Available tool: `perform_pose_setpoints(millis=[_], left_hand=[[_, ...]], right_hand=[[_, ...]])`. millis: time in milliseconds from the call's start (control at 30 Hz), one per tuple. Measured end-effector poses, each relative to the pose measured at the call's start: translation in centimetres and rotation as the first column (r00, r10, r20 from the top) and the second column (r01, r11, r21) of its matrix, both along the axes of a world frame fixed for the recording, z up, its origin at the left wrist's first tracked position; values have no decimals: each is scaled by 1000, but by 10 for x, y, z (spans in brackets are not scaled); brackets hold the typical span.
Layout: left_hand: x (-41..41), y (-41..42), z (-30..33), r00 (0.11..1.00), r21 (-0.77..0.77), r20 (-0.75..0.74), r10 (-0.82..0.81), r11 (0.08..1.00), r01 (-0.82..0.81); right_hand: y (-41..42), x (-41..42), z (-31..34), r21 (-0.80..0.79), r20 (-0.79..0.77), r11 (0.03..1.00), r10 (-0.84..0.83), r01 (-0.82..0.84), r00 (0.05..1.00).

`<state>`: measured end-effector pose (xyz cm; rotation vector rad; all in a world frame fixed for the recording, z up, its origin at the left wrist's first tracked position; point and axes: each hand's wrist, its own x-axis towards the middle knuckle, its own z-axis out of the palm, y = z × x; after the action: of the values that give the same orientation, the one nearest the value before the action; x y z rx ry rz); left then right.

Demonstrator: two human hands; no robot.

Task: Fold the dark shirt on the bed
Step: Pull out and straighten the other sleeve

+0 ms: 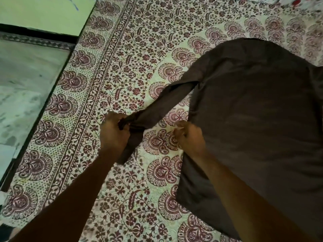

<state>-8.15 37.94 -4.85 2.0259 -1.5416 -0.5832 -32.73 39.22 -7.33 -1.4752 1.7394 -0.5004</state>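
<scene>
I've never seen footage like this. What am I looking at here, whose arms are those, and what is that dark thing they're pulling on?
There is no machine here. The one picture comes from a camera worn on a person's head, looking down, so the two bare arms reaching in from the bottom are the wearer's own.

The surface is a bed covered with a printed bedspread, cream with maroon flowers and a patterned border. To the left you see floor beside the bed.

The dark thing is a shirt lying mostly flat on the right side of the bed. One sleeve stretches out toward the left. The left hand grips the end of that sleeve, fingers curled round the cloth. The right hand pinches the shirt's edge near where the sleeve joins the body. It looks like the start of folding the sleeve in.
</scene>
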Motion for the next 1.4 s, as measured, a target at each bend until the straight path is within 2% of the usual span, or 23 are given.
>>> perform_pose_setpoints(millis=[67,133,167,233,300,367,400,467,567,633,700,733,767,900,933,967,1000,1067,1133,1200,1300,1367,1400], left_hand=[[16,-20,11,993,-77,20,-114,990,115],[26,-34,24,966,-167,62,-251,952,258],[28,-37,31,939,-206,75,-336,916,344],[31,-38,36,827,-248,107,-552,791,560],[39,-37,33,644,-177,155,-749,621,764],[49,-39,30,468,-37,188,-864,470,882],[56,-41,30,417,34,182,-891,429,902],[69,-47,21,372,144,235,-898,411,900],[85,-63,2,386,161,438,-812,493,855],[100,-81,-4,444,106,549,-708,586,804],[115,-99,-14,432,99,601,-672,599,795],[123,-105,-20,408,113,606,-683,581,806],[129,-108,-26,379,129,597,-708,550,825],[141,-93,-44,187,225,392,-901,291,930],[143,-88,-45,176,214,317,-932,251,944],[144,-84,-43,218,180,221,-951,259,949],[143,-82,-39,303,126,120,-946,317,940],[138,-82,-32,522,7,35,-852,523,852],[128,-90,-25,733,-30,112,-671,735,678],[123,-105,-24,840,88,224,-494,869,487],[125,-124,-33,908,371,118,-403,866,336],[128,-132,-39,934,448,35,-356,841,303],[130,-136,-40,942,460,12,-335,839,292]], right_hand=[[-22,23,4,44,102,991,-133,129,986],[-52,51,12,177,295,948,-308,265,905],[-68,65,15,292,426,898,-430,329,796],[-100,85,21,538,639,765,-644,354,422],[-132,95,26,591,762,744,-642,312,88],[-152,99,32,570,812,758,-580,318,-74],[-159,100,33,572,814,752,-569,328,-116],[-164,99,29,570,821,743,-528,352,-216],[-164,97,15,548,836,716,-445,432,-322],[-161,94,1,593,801,644,-531,483,-275],[-154,90,-15,662,710,562,-681,495,-177],[-149,90,-20,671,666,546,-741,501,-85],[-145,91,-24,665,630,546,-777,510,10],[-138,101,-21,582,481,480,-854,656,198],[-141,105,-18,516,440,470,-863,716,250],[-146,109,-15,416,370,474,-868,776,332],[-150,113,-14,283,274,497,-862,820,427],[-157,119,-11,72,98,594,-804,802,587],[-168,129,-9,19,23,681,-732,732,681],[-181,140,-10,33,-71,751,-657,660,751],[-195,145,-17,64,-247,780,-592,623,767],[-202,144,-20,63,-239,757,-621,650,746],[-204,142,-20,50,-172,717,-680,695,713]])
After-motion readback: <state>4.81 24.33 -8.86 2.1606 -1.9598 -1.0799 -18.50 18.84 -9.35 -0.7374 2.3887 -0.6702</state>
